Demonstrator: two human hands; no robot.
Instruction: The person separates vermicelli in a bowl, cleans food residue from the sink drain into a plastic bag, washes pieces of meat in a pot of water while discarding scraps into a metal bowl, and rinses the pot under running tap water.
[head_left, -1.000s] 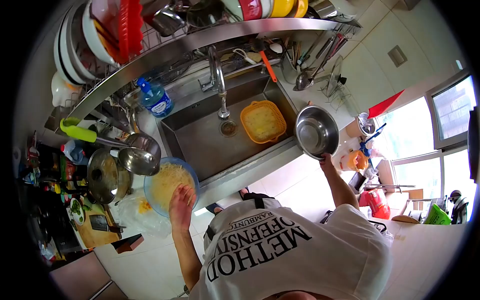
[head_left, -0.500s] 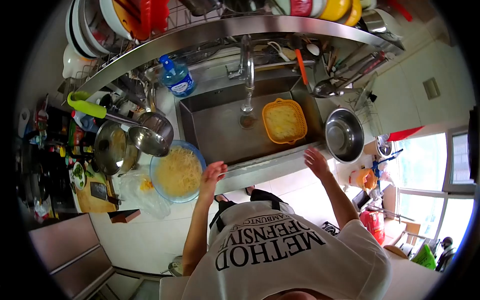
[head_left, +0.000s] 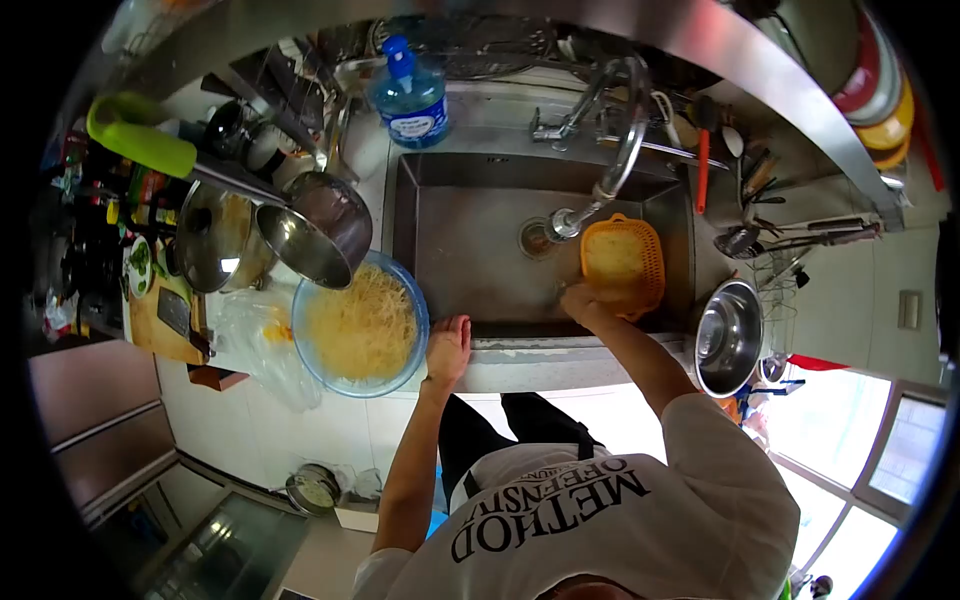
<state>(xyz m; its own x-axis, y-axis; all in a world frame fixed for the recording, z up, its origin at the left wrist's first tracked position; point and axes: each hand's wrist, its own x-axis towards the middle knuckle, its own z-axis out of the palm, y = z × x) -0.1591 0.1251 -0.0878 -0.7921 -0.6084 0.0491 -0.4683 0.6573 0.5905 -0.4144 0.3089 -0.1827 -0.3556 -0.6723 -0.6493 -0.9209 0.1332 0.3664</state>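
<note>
Head view: right hand now lowered near basket, grip unclear; left hand empty.

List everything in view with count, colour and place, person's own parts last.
sink: 1, grey, centre
tap: 1, silver, over sink
basket: 1, yellow-orange, sink's right side
pump bottle: 1, blue, behind sink's left end
tinted bowl: 1, clear blue, left of sink
shreds: one heap, pale yellow, in tinted bowl
steel bowl: 1, silver, right of sink
plastic bag: 1, clear, left of tinted bowl
chopping board: 1, tan, far left
orange-handled utensil: 1, behind sink's right end
other kitchenware: too crowded to count
shirt: 1, white, black lettering, bottom
left grip: 1, bare, sink's front left corner
right grip: 1, bare, basket's near-left corner, contact unclear
</note>
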